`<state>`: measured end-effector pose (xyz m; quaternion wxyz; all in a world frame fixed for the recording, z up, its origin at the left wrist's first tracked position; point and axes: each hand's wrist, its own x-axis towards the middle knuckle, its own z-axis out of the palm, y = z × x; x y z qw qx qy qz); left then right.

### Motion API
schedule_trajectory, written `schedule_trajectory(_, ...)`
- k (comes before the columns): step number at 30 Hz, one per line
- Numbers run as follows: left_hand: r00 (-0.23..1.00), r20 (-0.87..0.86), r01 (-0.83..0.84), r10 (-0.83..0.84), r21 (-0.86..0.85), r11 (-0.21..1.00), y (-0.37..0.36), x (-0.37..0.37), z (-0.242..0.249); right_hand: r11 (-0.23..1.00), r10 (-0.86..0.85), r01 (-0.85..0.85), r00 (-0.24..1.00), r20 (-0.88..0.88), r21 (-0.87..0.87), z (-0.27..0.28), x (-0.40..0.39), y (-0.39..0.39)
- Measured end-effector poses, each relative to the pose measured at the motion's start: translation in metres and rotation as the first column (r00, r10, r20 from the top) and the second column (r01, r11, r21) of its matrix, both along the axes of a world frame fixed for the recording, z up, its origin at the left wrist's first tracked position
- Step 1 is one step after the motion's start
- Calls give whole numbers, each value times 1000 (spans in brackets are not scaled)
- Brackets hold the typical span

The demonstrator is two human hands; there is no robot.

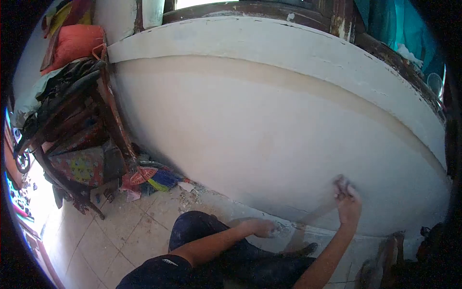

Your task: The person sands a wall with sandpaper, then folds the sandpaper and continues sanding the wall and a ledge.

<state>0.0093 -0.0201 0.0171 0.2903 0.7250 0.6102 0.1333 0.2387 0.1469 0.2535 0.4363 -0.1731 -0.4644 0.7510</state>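
Observation:
A smooth whitish wall panel fills the middle of the head view, under a projecting white ledge. My right hand is raised at the wall's lower right, its fingers curled together and dusted white. Whatever those fingers hold, if anything, is too small or blurred to name. Low by the foot of the wall, my left hand is closed near my bent knee. Beside its fingertips is a pale, whitish patch that I cannot identify.
At left a dark wooden chair carries a red cushion and cloths. Colourful crumpled items and crumbs lie on the tiled floor below. A white ledge juts out above the wall. Teal curtain hangs upper right.

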Motion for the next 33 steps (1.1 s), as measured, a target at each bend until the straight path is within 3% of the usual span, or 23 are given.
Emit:
schedule_trajectory(1, 997, -62, 46, -56, -160, 986, 2, 2, -9, 996, -50, 41, 992, 113, 84, 5, -15, -12)
schedule_trajectory(2, 997, -62, 41, -51, -156, 987, 5, 3, -15, 994, 20, -36, 988, 155, 101, 8, -34, -21)
schedule_trajectory(4, 949, -249, 124, -196, -279, 952, 5, 2, -24, 983, 99, -133, 965, 243, 124, -8, -75, -31)
schedule_trajectory(7, 956, -263, 6, -127, -417, 909, -11, 9, 40, 977, 113, -179, 897, 427, 118, -38, -133, -54)
schedule_trajectory(8, 956, -262, 10, -131, -418, 908, -11, 9, 33, 977, 110, -176, 897, 427, 117, -43, -138, -58)
schedule_trajectory(11, 949, -310, -33, -62, -292, 956, -1, 3, -14, 977, 148, -196, 910, 388, 86, -41, -139, -57)
schedule_trajectory(14, 946, -310, 9, -97, -274, 962, 15, -1, -67, 994, 5, -39, 952, 306, 104, -25, -100, -36)
schedule_trajectory(16, 893, -383, 165, -235, -207, 964, 22, 1, -92, 993, -75, 58, 983, 167, 105, -7, -66, -27)
schedule_trajectory(19, 950, -283, 40, -136, -322, 946, 1, 4, -30, 961, -274, 276, 959, -71, 17, -8, -11, 9)
schedule_trajectory(20, 949, -285, 39, -136, -324, 945, 0, 7, -26, 961, -274, 276, 959, -73, 14, -14, 9, 22)
schedule_trajectory(22, 954, -287, -42, -89, -423, 905, 3, 9, -18, 898, -431, 400, 883, -184, -182, -21, 33, 36)
schedule_trajectory(23, 953, -290, -48, -86, -425, 904, -1, 7, -16, 900, -427, 395, 885, -187, -185, -19, 30, 33)
schedule_trajectory(25, 956, -283, -35, -79, -377, 926, -6, 3, -11, 964, -256, 265, 952, -165, 32, -15, 19, 25)
schedule_trajectory(26, 958, -278, -27, -77, -352, 935, -9, 2, -8, 965, -253, 261, 953, -167, 30, -14, 5, 18)
schedule_trajectory(30, 955, -287, -24, -72, -318, 948, -13, 7, 8, 996, 46, -55, 990, 134, 65, -51, -77, -4)
schedule_trajectory(32, 948, -310, -37, -72, -334, 942, -17, 10, 34, 977, -38, -58, 899, 436, 205, -60, -123, -34)
schedule_trajectory(33, 953, -298, -63, -57, -380, 923, -21, 9, 57, 977, -38, -58, 900, 435, 206, -64, -133, -42)
